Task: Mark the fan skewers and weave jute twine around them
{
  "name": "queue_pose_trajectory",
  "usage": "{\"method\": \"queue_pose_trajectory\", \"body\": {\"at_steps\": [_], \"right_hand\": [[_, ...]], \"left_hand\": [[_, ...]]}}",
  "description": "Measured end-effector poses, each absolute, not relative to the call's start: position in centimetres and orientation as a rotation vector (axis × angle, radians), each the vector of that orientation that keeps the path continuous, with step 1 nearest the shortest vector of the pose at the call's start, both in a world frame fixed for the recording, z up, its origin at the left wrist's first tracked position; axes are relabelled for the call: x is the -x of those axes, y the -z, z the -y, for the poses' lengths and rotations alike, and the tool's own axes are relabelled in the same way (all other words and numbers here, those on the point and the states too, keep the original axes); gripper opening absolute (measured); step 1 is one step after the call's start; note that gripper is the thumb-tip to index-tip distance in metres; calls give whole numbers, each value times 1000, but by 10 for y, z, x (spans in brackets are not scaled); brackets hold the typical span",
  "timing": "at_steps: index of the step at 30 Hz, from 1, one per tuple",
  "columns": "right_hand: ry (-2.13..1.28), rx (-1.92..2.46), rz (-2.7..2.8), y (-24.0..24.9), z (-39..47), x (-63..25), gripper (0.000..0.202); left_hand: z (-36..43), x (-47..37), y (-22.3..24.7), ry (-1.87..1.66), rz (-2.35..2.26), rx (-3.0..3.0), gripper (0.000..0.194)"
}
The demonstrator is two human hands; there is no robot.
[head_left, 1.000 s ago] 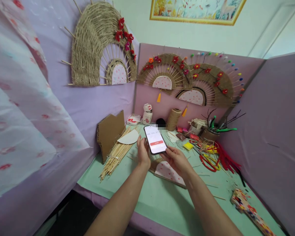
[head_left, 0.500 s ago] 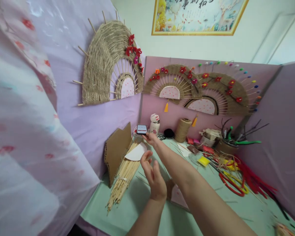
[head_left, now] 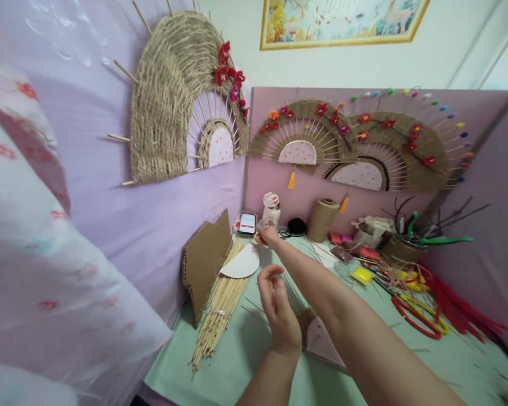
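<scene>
My right hand [head_left: 268,235] is stretched far forward, just right of and below a phone [head_left: 248,224] with a lit screen that stands tilted against the back corner. Its fingers point left, apart from the phone as far as I can see. My left hand [head_left: 281,313] is held above the table, palm turned inward, fingers loosely bent and parted, with nothing in it. Partly hidden under my right forearm lies a pink dotted half-round piece [head_left: 322,345] with brown twine along its edge. A white half-circle card [head_left: 242,263] rests on a bundle of thin wooden sticks [head_left: 220,310].
Folded cardboard [head_left: 205,256] stands at the left. Along the back are a white bottle [head_left: 271,210], a black round item [head_left: 297,227], a twine spool [head_left: 323,220] and a tool pot [head_left: 404,248]. Red pipe cleaners [head_left: 452,299] lie right. Woven fans [head_left: 165,107] hang on the walls.
My right hand has let go of the phone and drawn back slightly to the right; the phone now stands more upright. The view has shifted, and my left hand keeps its loose pose.
</scene>
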State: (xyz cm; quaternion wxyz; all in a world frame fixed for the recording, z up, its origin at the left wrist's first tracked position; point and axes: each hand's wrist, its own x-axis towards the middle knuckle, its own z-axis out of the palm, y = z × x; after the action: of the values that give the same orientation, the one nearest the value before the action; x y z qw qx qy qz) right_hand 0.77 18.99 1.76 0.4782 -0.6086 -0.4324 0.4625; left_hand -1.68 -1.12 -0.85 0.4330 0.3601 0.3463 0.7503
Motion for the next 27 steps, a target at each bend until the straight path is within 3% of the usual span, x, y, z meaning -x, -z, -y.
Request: {"method": "queue_pose_trajectory", "body": {"at_steps": [4, 12, 16, 19, 27], "right_hand": [[-1200, 1414, 1067, -37, -156, -37, 28], [-1061, 997, 948, -68, 3, -147, 36], [-1029, 969, 743, -36, 84, -172, 33], [-1207, 1000, 625, 1, 130, -169, 28], [-1470, 930, 318, 47, 184, -155, 28]], "left_hand": [[12, 17, 4, -1875, -893, -893, 17], [9, 12, 4, -1936, -937, -953, 12], [7, 6, 8, -1921, -912, -987, 9], [12, 5, 11, -1850, -919, -1012, 11], [55, 11, 31, -1289, -1115, -1150, 21]]}}
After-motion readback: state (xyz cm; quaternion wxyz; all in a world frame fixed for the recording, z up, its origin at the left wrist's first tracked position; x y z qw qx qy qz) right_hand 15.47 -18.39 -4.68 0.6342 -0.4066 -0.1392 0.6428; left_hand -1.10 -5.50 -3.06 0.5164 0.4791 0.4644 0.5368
